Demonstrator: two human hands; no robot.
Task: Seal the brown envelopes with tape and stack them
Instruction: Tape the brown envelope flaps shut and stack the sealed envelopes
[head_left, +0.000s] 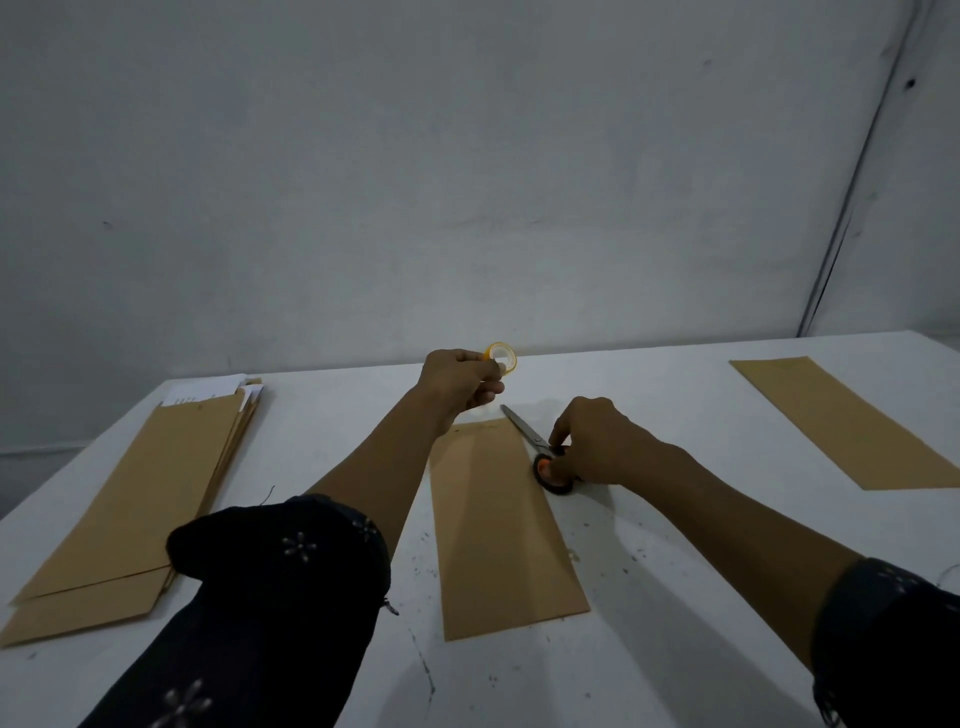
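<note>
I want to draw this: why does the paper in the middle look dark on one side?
Head view: the left hand and its arm shade the middle envelope; the room is dim, and the wide lens bends the table edges.

Your white table (649, 623), scuffed with dark specks, carries a stack of brown envelopes (140, 499) at your left, a single envelope (498, 530) at centre with scissors (535, 447) at its right edge, and another envelope (841, 421) far right
</note>
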